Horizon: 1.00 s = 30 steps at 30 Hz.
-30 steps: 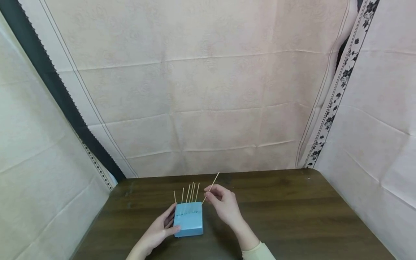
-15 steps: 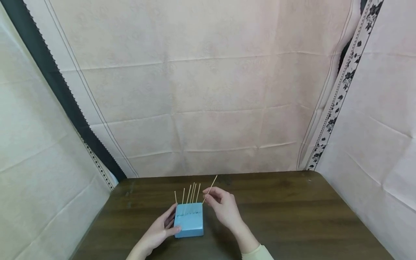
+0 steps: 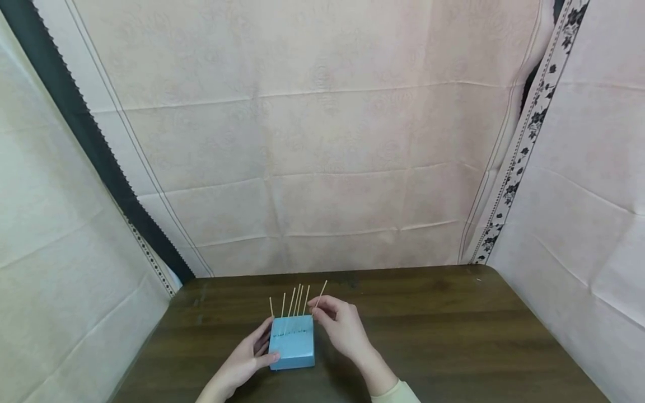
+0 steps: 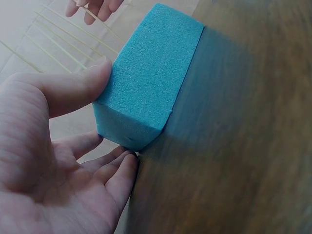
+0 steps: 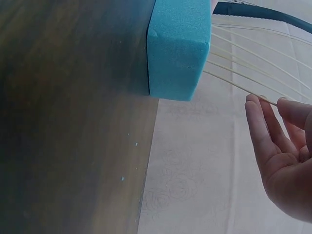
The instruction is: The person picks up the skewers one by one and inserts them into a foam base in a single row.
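Note:
A light blue foam block stands on the table in the head view, with several thin wooden skewers sticking up from it in a row. My left hand grips the block's left side, thumb on the near face and fingers behind, as the left wrist view confirms. Between thumb and fingertips, my right hand pinches another skewer, which leans to the right. In the right wrist view this pinched skewer has its lower end right at the block.
The dark wooden table carries small blue crumbs, seen in the right wrist view. Pale cloth hangs behind the table's far edge and along both sides.
My right hand has shifted left toward the block with its skewer, which now stands steeper, its lower end at the block's right end. The left hand and the block have hardly moved.

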Each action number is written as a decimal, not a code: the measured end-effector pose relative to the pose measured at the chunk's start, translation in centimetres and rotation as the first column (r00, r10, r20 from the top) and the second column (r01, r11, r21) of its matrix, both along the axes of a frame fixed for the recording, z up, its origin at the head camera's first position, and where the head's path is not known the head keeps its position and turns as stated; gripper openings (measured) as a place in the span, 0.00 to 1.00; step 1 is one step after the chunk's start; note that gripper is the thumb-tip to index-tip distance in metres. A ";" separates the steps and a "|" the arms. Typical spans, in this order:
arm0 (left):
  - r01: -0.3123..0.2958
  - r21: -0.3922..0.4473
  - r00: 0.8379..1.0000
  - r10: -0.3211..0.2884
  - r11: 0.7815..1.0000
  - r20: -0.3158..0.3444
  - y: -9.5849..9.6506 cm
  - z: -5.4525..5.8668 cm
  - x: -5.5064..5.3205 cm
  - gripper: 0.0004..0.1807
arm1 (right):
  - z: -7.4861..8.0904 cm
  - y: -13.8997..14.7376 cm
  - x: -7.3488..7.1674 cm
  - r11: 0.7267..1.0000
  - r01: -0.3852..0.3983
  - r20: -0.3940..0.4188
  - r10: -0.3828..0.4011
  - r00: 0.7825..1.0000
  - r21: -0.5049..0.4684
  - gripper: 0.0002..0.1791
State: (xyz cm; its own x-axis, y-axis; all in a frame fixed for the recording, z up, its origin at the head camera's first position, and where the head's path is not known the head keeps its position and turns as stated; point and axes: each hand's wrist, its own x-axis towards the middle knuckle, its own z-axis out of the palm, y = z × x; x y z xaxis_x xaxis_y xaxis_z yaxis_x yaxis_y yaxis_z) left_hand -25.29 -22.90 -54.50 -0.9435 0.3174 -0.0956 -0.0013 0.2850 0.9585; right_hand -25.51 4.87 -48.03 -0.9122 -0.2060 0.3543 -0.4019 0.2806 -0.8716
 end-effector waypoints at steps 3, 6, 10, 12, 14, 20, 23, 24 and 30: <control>-0.002 0.000 1.000 0.002 1.000 0.002 0.0 -0.1 0.0 0.54 | -0.1 0.0 0.0 1.000 0.000 0.002 0.000 1.000 0.009 0.11; -0.006 -0.006 1.000 0.006 1.000 0.001 0.0 -0.2 -0.1 0.54 | -0.1 0.0 -0.1 1.000 0.015 -0.003 -0.015 1.000 0.007 0.11; -0.006 -0.010 1.000 0.006 1.000 0.002 0.1 -0.2 -0.2 0.54 | 0.2 0.2 -0.2 0.999 0.043 -0.021 -0.043 0.999 0.001 0.11; -0.005 -0.013 1.000 0.005 1.000 -0.001 0.0 -0.2 -0.3 0.54 | 0.3 0.2 -0.2 0.999 0.051 -0.029 -0.051 0.998 -0.007 0.11; -0.003 -0.010 1.000 0.003 1.000 0.001 0.0 -0.2 -0.3 0.54 | 0.5 0.3 -0.2 0.998 0.060 -0.034 -0.060 0.998 -0.015 0.11; 0.002 -0.003 1.000 -0.002 1.000 0.010 -0.1 -0.2 -0.3 0.54 | 1.0 0.4 0.1 0.995 0.081 -0.061 -0.084 0.995 -0.057 0.10; 0.000 0.005 1.000 0.000 1.000 0.013 -0.1 -0.1 -0.2 0.53 | 1.2 0.4 0.2 0.993 0.093 -0.064 -0.098 0.993 -0.072 0.10; -0.001 0.007 1.000 0.001 1.000 0.016 -0.1 -0.1 -0.2 0.53 | 1.2 0.4 0.2 0.992 0.098 -0.064 -0.103 0.993 -0.074 0.10; -0.005 -0.005 1.000 0.005 1.000 0.014 -0.1 -0.2 -0.4 0.54 | 1.3 0.4 0.3 0.990 0.119 -0.069 -0.124 0.990 -0.074 0.08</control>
State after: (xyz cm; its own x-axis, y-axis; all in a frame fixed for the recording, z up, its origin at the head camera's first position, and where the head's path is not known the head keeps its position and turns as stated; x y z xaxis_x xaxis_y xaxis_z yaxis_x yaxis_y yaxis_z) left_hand -25.67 -22.95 -54.74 -0.9436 0.3123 -0.1100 -0.0157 0.2895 0.9570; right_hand -25.25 5.29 -46.69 -0.9001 -0.0679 0.4303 -0.4317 0.2709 -0.8604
